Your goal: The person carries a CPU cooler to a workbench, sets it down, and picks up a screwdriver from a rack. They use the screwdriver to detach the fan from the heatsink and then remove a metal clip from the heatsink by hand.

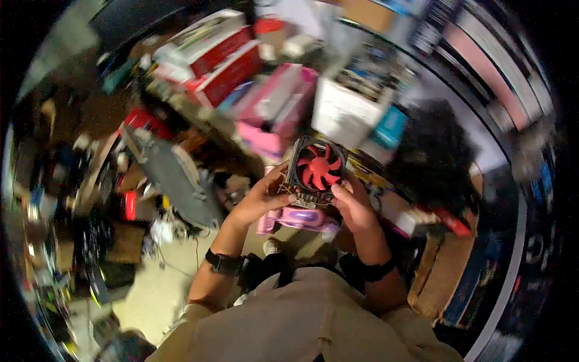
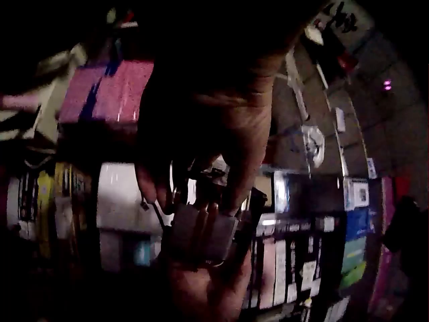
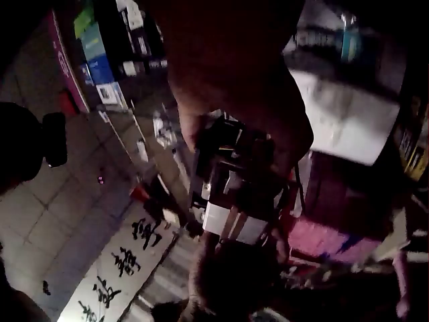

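Left hand (image 1: 259, 199) and right hand (image 1: 357, 208) grip the red fan (image 1: 319, 168) and metal base (image 1: 306, 201) from eight and four o'clock — fan seated on base, fastening unclear.

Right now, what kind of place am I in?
Probably a cluttered workshop or storeroom: your hands hold a red-bladed fan, with red-and-white boxes and a worn cardboard box around you.
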Motion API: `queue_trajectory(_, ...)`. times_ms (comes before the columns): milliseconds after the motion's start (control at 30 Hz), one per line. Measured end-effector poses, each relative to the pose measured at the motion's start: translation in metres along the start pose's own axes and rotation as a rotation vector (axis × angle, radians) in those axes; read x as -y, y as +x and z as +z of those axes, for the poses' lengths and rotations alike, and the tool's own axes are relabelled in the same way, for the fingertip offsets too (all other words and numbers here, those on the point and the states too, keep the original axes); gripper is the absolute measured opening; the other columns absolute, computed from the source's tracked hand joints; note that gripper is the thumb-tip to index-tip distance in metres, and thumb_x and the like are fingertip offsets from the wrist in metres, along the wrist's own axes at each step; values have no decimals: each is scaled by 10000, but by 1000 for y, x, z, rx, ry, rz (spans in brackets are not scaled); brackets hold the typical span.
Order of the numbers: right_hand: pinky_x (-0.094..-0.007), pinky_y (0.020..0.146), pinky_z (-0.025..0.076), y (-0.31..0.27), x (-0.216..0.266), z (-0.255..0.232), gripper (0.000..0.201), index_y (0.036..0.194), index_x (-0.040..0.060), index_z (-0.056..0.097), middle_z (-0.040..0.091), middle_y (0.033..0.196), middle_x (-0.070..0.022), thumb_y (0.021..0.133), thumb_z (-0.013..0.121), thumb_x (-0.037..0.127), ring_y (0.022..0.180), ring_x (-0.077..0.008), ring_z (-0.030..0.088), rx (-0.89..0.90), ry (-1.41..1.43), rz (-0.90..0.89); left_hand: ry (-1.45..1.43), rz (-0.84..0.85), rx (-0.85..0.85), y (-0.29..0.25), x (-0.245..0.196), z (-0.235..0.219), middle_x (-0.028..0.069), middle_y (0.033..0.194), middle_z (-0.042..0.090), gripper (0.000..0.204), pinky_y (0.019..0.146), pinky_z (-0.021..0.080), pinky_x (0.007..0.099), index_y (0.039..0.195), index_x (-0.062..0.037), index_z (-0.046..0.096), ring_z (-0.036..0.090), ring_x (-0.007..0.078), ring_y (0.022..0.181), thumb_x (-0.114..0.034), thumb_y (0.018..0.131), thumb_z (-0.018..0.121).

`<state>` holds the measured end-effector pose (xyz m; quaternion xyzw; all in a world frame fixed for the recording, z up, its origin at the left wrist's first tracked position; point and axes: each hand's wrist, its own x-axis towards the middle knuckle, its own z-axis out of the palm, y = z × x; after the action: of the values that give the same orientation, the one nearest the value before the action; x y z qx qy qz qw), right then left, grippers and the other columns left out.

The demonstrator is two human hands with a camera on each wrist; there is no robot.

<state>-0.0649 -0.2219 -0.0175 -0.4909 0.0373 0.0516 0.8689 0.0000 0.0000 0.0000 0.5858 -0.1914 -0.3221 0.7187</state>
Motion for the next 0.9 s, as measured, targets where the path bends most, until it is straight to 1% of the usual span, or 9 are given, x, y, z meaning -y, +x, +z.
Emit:
queue_trajectory(67, -425, 986, 422, -8, 5, -3, 591, 1379, 41, 366, 474, 1334, -89, 866, 606, 212, 1209, -231, 478, 26, 38, 144, -54, 41, -109, -23, 8, 21, 81, 1444, 332, 766, 1077, 270, 331, 1424, -2, 292, 330, 193, 1301, -84, 788, 711)
queue_trajectory(100, -427, 977, 431, 110, -30, 100, 573, 1369, 45, 380, 474, 1339, -88, 870, 603, 217, 1200, -229, 488, 247, 1, -10, 2, 253, -123, -35, -33, -119, 77, 1408, 380, 806, 1050, 308, 330, 1435, 4, 257, 374, 195, 1265, -85, 781, 719)
queue_trajectory(300, -454, 988, 415, 151, -111, 189, 494, 1324, 36, 445, 536, 1290, -114, 899, 562, 258, 1169, -271, 520, 424, 175, 450, -174, 158, -486, -155, -7, -177, 77, 1379, 416, 872, 1024, 342, 328, 1454, -29, 228, 418, 191, 1231, -136, 766, 752)
queue_trajectory(333, -457, 994, 409, 153, -123, 205, 475, 1306, 27, 463, 554, 1268, -125, 905, 551, 265, 1150, -285, 534, 428, 206, 505, -166, 258, -523, -171, -10, -178, 89, 1405, 386, 882, 1046, 321, 335, 1456, -34, 225, 386, 201, 1267, -147, 763, 759)
queue_trajectory(433, -477, 983, 417, 155, -152, 255, 487, 1298, 35, 469, 537, 1286, -133, 889, 554, 285, 1168, -294, 516, 472, 190, 674, -155, 255, -702, -225, -7, -185, 91, 1424, 361, 873, 1067, 298, 340, 1452, -34, 233, 359, 205, 1294, -150, 764, 758)
queue_trajectory(467, -482, 981, 417, 158, -159, 265, 495, 1301, 48, 471, 536, 1289, -128, 883, 556, 300, 1170, -294, 514, 477, 172, 741, -200, 294, -745, -234, 0, -186, 100, 1314, 442, 846, 1010, 370, 333, 1449, -45, 229, 451, 194, 1182, -96, 780, 745)
queue_trajectory(667, -470, 926, 469, 161, -200, 319, 486, 1293, 133, 503, 549, 1283, -95, 872, 512, 374, 1163, -279, 526, 604, 131, 975, -163, 360, -1123, -288, 6, -171, 86, 1306, 474, 722, 1000, 378, 345, 1397, -63, 354, 460, 205, 1184, -199, 799, 737)
queue_trajectory(767, -434, 794, 521, 187, -239, 333, 437, 1227, 145, 555, 608, 1186, -75, 885, 464, 401, 1060, -264, 589, 821, 228, 1256, -87, 412, -1354, -307, -4, -157, 71, 1191, 542, 613, 919, 432, 326, 1352, -76, 421, 516, 173, 1076, -207, 828, 712)
queue_trajectory(900, -395, 713, 531, 160, -234, 377, 414, 1179, 156, 584, 638, 1118, -54, 884, 469, 423, 993, -248, 615, 676, -26, 1198, -42, 376, -1484, -318, -4, -162, 55, 1119, 571, 526, 882, 444, 287, 1302, -62, 470, 537, 142, 1018, -180, 842, 697)
